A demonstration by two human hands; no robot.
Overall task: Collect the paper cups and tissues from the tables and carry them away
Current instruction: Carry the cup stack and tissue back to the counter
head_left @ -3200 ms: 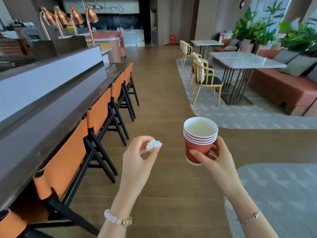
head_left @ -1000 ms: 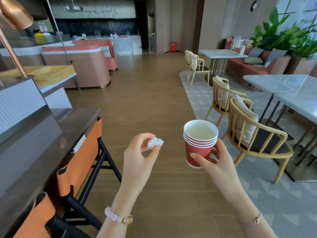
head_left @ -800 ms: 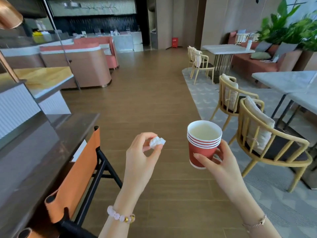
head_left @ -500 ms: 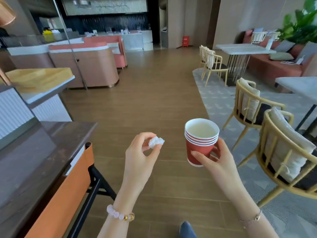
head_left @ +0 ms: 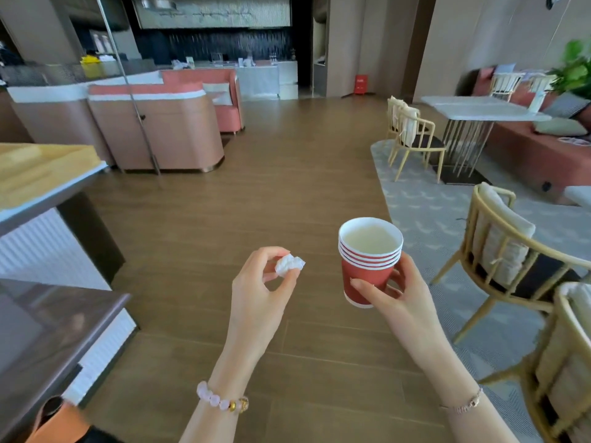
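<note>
Left hand [head_left: 256, 302] pinches tissue [head_left: 288, 265] — right hand [head_left: 404, 302] grips stacked cups [head_left: 367, 266]

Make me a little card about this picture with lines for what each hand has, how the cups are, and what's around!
left hand: pinches a small crumpled white tissue
right hand: holds a stack of cups
cups: red paper, nested, upright, white inside
underfoot: wooden floor
on the left: dark counter
on the right: yellow chair on a grey carpet
wrists: a bracelet on each
</note>
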